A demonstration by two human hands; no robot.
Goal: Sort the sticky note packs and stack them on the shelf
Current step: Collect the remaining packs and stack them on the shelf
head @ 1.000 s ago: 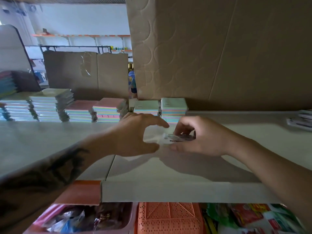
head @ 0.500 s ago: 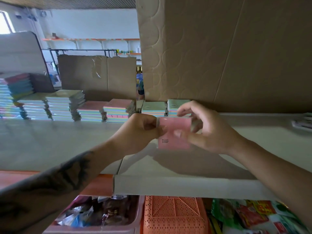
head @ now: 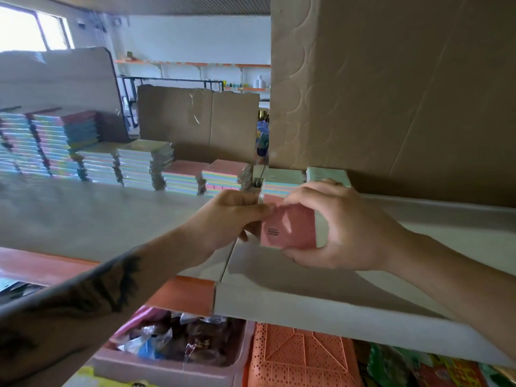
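A pink sticky note pack is being held up in the air just above the grey shelf, tilted so that its pink face with a few lines of small dark print is turning toward the camera. The right hand is wrapping around the pack from its right side, the fingers curling over the top edge and the thumb lying under the bottom edge, so the pack is sitting in the hollow of that hand with its pale side edge showing against the palm. The left hand is coming in from the pack's left, its thumb and fingertips pinching the upper left corner; whether they are gripping the pack itself or its clear wrapper cannot be told. Behind the pack, along the back of the shelf, a row of sticky note stacks is standing, low pastel piles just behind the hands and taller ones further off to the pack's left. A large cardboard box is rising behind and to the right of the pack, resting on the back of the shelf. Below the pack, under the shelf's front edge, a pink tub of wrapped goods and an orange perforated basket are sitting side by side.
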